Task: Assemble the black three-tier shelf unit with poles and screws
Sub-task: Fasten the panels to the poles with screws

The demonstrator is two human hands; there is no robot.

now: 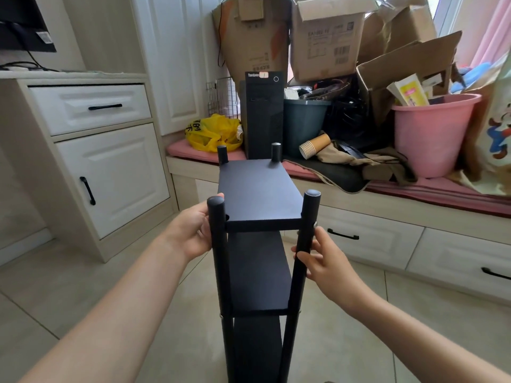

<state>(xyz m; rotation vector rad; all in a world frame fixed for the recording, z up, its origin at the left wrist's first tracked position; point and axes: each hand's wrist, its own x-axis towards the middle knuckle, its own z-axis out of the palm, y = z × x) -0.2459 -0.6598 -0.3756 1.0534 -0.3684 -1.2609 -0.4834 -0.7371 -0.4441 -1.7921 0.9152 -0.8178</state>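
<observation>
The black three-tier shelf unit [258,189] stands upright on the tiled floor in front of me, its top board highest, a middle board [260,275] below and a lower board partly hidden. Four black poles rise past the top board. My left hand [193,230] grips the near left pole [217,230] just under the top board. My right hand [323,261] holds the near right pole [307,230] with fingers curled round it, below a small silver screw head on the pole's side. The two far poles [222,154] stand free.
A window bench behind the shelf carries a black computer tower [264,114], cardboard boxes [326,37], a pink bucket [431,134], a yellow bag [213,132] and paper cups [313,146]. White cabinets with drawers [91,109] stand at left. Tiled floor surrounds the shelf.
</observation>
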